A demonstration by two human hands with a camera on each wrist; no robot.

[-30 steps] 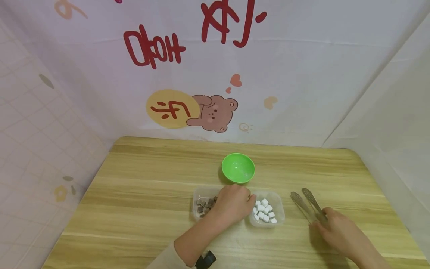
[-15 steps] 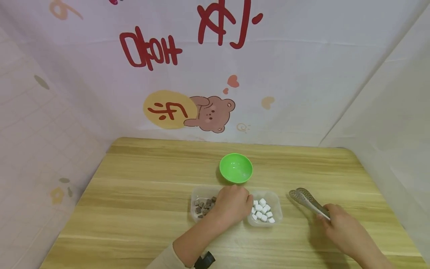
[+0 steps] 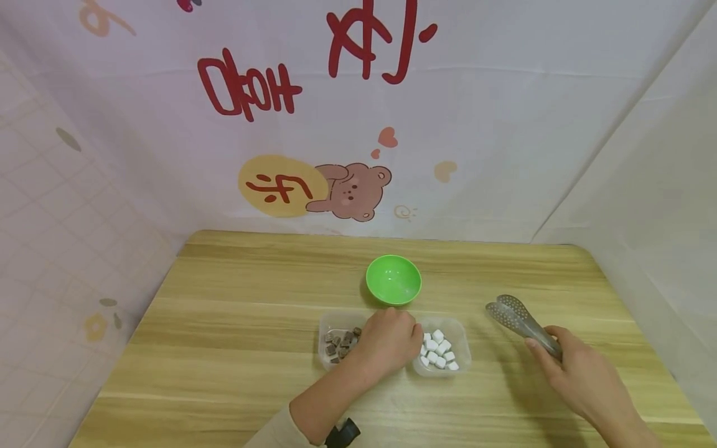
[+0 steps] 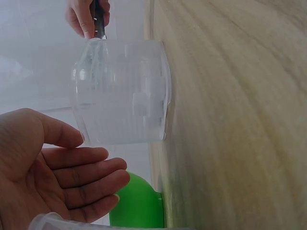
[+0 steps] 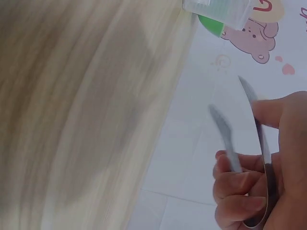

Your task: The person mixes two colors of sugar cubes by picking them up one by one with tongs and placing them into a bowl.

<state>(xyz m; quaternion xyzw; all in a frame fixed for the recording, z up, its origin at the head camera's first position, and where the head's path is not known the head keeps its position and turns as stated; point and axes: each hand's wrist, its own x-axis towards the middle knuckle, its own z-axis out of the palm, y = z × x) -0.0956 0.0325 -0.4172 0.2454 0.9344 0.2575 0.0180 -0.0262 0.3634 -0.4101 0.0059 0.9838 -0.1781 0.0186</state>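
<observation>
My right hand grips metal tongs by the handle, raised above the table on the right. Their perforated tips point up and left, and the right wrist view shows the two arms spread apart. My left hand lies between two clear plastic containers, its fingers loosely bent and holding nothing. The thumb tip is right at the rim of the right container, which holds several white cubes. Brown cubes lie in the left container, partly hidden by my left forearm.
A green bowl stands just behind the containers. The wooden table runs back to a white printed cloth, with more cloth on both sides. A black band is at my left wrist.
The right hand has lifted the tongs off the table, turning them so the tips rise. The tips drew close together, then parted slightly. My left hand has stayed in place.
</observation>
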